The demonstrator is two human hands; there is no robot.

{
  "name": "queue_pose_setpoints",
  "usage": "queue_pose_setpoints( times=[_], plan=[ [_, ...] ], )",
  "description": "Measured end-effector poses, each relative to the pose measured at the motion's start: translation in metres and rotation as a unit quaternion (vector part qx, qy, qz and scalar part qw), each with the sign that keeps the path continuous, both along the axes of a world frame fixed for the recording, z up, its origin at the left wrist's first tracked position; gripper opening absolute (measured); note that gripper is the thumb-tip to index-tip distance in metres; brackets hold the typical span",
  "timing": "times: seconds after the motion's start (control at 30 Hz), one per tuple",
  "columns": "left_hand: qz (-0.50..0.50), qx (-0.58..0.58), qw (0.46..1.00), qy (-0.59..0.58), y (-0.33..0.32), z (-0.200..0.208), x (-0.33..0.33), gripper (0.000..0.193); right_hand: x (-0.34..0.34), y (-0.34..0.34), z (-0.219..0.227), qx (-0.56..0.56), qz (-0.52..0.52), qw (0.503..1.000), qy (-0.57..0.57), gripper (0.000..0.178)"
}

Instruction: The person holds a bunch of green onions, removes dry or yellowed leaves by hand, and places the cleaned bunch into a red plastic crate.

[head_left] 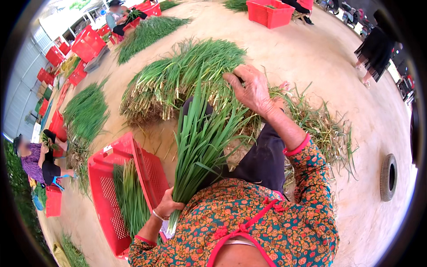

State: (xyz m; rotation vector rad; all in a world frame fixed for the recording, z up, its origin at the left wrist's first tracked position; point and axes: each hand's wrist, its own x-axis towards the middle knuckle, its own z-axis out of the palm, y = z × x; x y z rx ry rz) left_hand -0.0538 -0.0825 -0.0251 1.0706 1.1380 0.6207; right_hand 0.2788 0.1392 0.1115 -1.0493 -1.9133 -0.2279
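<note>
1. A pale, bare floor (pixel 364 129) is seen in what looks like a big shed, with red crates stacked off to the left and a tyre (pixel 389 178) left lying at the right.
2. The bundle of green stalks (pixel 191 155) is held over the lap, gripped near its pale ends by the left hand (pixel 167 204), fingers closed round it.
3. The right hand (pixel 251 89) is raised by the big pile (pixel 200 58), fingers loosely curled; whether anything's pinched there can't be told.
4. Progress, at a guess: partway. Some tidy greens (pixel 131 196) are already laid in the red crate (pixel 104 191) just beside the left forearm, and straw-coloured leaf litter (pixel 316 118) is strewn at the right. Plenty seems left, tbh: the big pile is heaped past the knees, roots and all.
5. Labels: a small pale patch (pixel 108 149) is seen on the crate's rim, but no writing or brand can be made out.
</note>
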Motion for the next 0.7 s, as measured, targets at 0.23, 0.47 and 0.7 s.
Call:
queue_pose_setpoints(
  times=[0.23, 0.47, 0.7],
  plan=[
    [-0.012, -0.022, 1.000, -0.006, 0.004, 0.007, -0.003, 0.052, -0.014, 0.014, -0.018, -0.040, 0.043, 0.966, -0.251, 0.022],
    [-0.017, -0.035, 0.999, -0.018, 0.006, 0.006, -0.003, 0.048, -0.015, 0.024, -0.036, -0.177, 0.193, 0.964, -0.032, 0.010],
    [-0.022, -0.010, 1.000, -0.014, 0.007, -0.002, -0.003, 0.049, 0.023, -0.010, 0.024, -0.170, 0.124, 0.977, 0.027, 0.016]
  ],
)
